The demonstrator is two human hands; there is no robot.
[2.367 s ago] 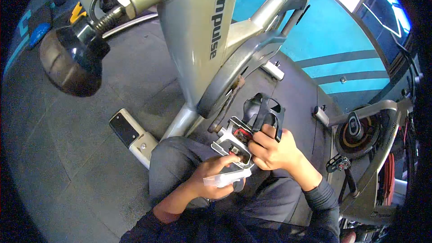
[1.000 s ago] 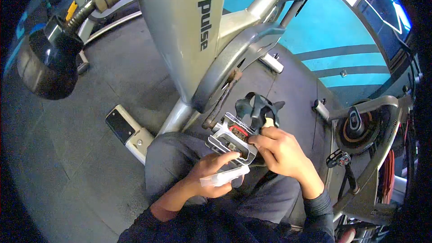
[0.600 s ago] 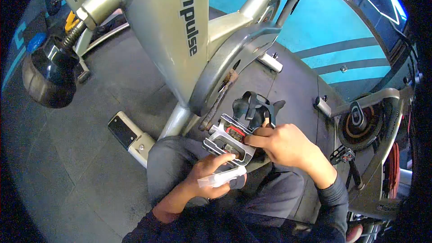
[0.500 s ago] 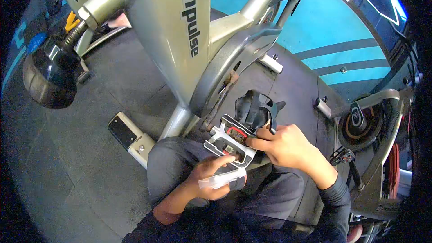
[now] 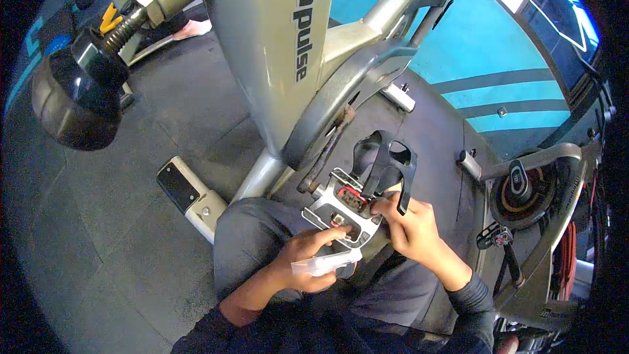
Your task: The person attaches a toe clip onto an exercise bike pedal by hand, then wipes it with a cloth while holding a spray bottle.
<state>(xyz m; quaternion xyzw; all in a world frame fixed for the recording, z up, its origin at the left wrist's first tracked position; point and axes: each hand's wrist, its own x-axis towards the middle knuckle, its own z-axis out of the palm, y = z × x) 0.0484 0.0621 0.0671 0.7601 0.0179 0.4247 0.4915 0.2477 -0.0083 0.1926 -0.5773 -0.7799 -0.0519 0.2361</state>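
A silver pedal [image 5: 347, 212] with a red part inside sits on the end of a rusty crank arm [image 5: 327, 151], with a black toe cage [image 5: 386, 164] on its far side. My left hand [image 5: 306, 257] has its fingers closed around a clear plastic piece [image 5: 325, 264], and its index finger touches the near part of the pedal. To the right, my right hand [image 5: 411, 228] is closed at the pedal's right side, just under the toe cage. Whatever its fingertips pinch is hidden.
The bike's grey frame [image 5: 272, 39] rises above the pedal, beside the round flywheel cover [image 5: 354, 85]. A large black knob [image 5: 78, 95] is at left, a frame foot [image 5: 193, 196] below it. Another exercise bike [image 5: 524, 187] stands at right. A person's foot [image 5: 191, 29] shows at upper left.
The view has shifted, so the bike frame appears further right and lower. The toe cage has tilted and stands more open above my right hand. My left hand still holds the plastic piece.
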